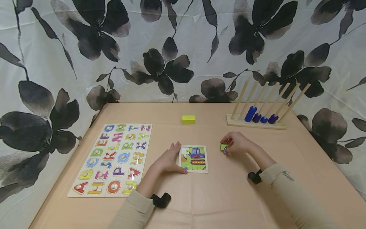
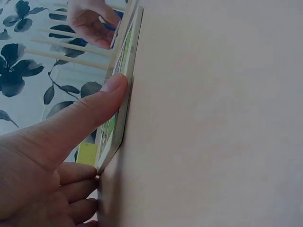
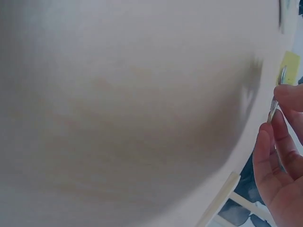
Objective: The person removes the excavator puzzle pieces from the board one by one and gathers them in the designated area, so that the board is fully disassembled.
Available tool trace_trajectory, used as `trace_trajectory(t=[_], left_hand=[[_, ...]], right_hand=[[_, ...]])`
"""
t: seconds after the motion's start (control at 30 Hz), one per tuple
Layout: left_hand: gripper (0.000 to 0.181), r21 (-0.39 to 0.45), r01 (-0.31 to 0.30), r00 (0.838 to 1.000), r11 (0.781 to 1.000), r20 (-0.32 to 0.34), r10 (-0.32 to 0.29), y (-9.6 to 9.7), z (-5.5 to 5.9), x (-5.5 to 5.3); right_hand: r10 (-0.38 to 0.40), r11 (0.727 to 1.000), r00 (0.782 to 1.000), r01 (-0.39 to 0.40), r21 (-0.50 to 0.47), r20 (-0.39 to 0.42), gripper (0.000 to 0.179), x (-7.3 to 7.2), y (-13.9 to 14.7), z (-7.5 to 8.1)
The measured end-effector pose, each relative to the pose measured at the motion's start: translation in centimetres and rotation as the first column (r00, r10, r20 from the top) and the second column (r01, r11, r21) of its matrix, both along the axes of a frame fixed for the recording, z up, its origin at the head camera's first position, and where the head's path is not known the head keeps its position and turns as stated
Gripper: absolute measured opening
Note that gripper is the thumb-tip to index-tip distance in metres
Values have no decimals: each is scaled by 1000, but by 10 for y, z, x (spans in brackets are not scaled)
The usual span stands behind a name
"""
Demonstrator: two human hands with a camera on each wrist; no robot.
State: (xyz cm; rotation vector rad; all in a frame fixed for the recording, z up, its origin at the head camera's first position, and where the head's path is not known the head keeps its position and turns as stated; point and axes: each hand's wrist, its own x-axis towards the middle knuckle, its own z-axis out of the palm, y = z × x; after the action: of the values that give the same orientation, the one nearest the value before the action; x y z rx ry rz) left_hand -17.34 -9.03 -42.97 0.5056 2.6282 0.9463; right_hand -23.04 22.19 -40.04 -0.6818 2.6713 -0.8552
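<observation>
A small framed jigsaw puzzle with a picture of a digger [image 1: 197, 159] lies flat in the middle of the table. My left hand [image 1: 168, 159] is at its left side, with the thumb resting on the frame near the front corner and the fingers stretched along the left edge. In the left wrist view the thumb [image 2: 102, 101] lies over the wooden rim. To the right of the puzzle, my right hand [image 1: 235, 142] pinches a small green puzzle piece [image 1: 223, 147] between thumb and fingertips. The right wrist view shows this thin piece [image 3: 273, 109] edge-on.
An alphabet board [image 1: 110, 193] with knobbed letters lies on the left. Behind the puzzle sits a yellow block [image 1: 188, 120]. At the back right stands a wooden peg rack [image 1: 257, 124] with blue beads on some pegs. A floral cloth [image 1: 160, 38] hangs behind the table.
</observation>
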Motion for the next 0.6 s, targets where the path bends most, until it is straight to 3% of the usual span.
trace_trajectory(t=[0.27,0.6], left_hand=[[113,-34,0,1000,999,-1,0,1,3,1],[113,-20,4,1000,1000,-3,-4,0,2,3]], right_hand=[[-24,1000,998,22,22,55,33,-2,3,-8],[-21,1000,999,21,-2,36,33,0,5,-10]])
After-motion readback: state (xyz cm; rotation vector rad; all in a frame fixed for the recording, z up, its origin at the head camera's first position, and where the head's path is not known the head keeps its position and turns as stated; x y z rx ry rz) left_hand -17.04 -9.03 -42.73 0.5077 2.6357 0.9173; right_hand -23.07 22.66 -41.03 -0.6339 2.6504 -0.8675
